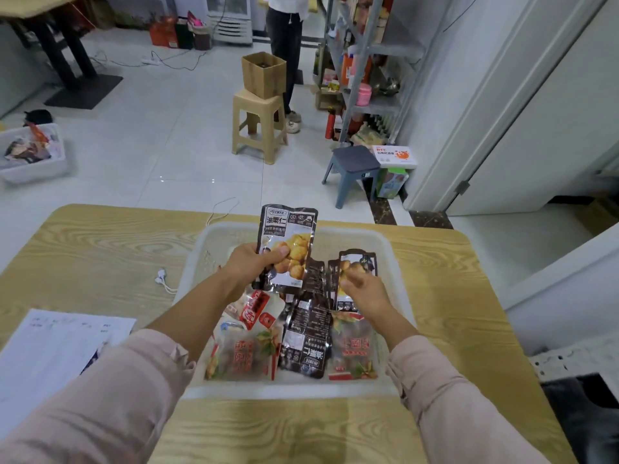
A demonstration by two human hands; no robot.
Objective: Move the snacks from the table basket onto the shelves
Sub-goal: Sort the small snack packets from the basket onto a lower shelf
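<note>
A white plastic basket (385, 249) sits on the wooden table (100, 256) and holds several snack packets. My left hand (251, 262) grips a dark chestnut packet (291, 236) upright above the basket, thumb across its front. My right hand (365, 293) is down in the basket, fingers curled on a second dark chestnut packet (358, 262). Below lie another dark packet (306, 339), two clear red-printed packets (241, 356) (355, 353) and a small red packet (256, 308). The metal shelves (365, 51) stand at the far right, stocked with goods.
A beige stool (258, 125) carrying a cardboard box (263, 73) and a grey stool (355, 169) stand on the floor between table and shelves. A person (284, 35) stands by the shelves. Papers (60, 343) lie at the table's left; a white bin (33, 155) sits far left.
</note>
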